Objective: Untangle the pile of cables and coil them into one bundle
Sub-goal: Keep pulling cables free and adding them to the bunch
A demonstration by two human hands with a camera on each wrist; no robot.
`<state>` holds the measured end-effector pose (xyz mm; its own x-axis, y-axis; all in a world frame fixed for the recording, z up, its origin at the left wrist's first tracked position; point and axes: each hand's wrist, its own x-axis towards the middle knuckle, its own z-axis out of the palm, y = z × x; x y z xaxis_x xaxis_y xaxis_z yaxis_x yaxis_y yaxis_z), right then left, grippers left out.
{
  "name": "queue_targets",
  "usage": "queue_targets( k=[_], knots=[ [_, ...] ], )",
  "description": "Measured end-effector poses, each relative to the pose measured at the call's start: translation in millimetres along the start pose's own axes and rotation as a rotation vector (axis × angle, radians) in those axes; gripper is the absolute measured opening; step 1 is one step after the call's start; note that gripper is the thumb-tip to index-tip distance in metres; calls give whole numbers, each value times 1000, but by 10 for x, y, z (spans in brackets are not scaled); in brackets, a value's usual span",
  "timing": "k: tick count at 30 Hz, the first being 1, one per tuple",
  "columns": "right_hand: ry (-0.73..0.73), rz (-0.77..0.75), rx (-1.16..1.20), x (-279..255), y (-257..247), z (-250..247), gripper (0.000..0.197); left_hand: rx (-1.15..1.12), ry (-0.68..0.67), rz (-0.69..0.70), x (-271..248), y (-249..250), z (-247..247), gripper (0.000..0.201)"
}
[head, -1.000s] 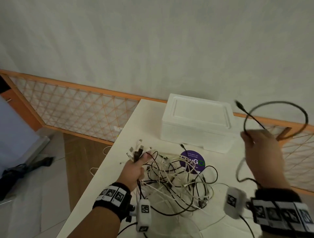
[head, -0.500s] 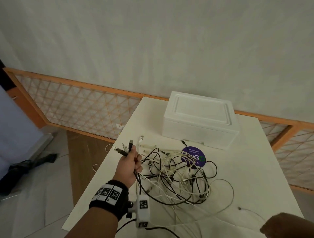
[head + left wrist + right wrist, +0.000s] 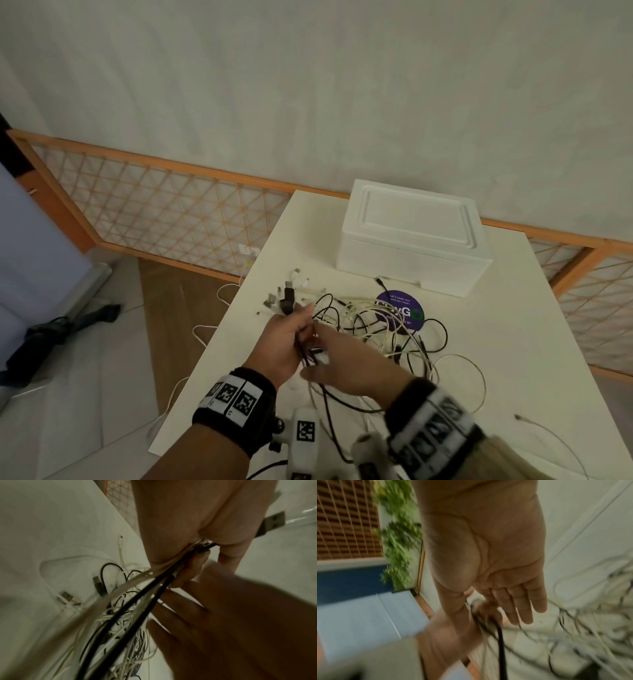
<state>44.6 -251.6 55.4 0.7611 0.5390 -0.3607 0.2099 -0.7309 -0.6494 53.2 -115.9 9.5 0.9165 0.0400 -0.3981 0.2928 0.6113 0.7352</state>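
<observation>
A tangle of black and white cables [image 3: 380, 329] lies on the white table [image 3: 513, 342]. My left hand [image 3: 291, 332] grips a bunch of cable ends, with several plugs [image 3: 286, 296] sticking out past the fist; in the left wrist view the cables [image 3: 154, 588] run taut from the curled fingers, and a USB plug [image 3: 272, 523] juts out. My right hand [image 3: 342, 359] reaches in beside the left with straight fingers [image 3: 522, 604] and holds nothing. A loose white cable [image 3: 534, 425] lies at the right front.
A white foam box [image 3: 411, 236] stands at the back of the table, a purple round sticker [image 3: 400, 310] in front of it. An orange lattice fence [image 3: 164, 209] runs behind. The table's left edge is close to my left hand, floor below.
My right hand held up a black cable loop a second ago, dropped out of view, and now has come in open beside the left hand. The left hand keeps its grip.
</observation>
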Motion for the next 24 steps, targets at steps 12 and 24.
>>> queue_targets(
  k=[12, 24],
  knots=[
    [-229, 220, -206, -573, 574, 57, 15, -371, 475, 31, -59, 306, -927, 28],
    [-250, 552, -470, -1071, 1217, -302, 56, -311, 159, -209, -100, -191, -774, 20]
  ],
)
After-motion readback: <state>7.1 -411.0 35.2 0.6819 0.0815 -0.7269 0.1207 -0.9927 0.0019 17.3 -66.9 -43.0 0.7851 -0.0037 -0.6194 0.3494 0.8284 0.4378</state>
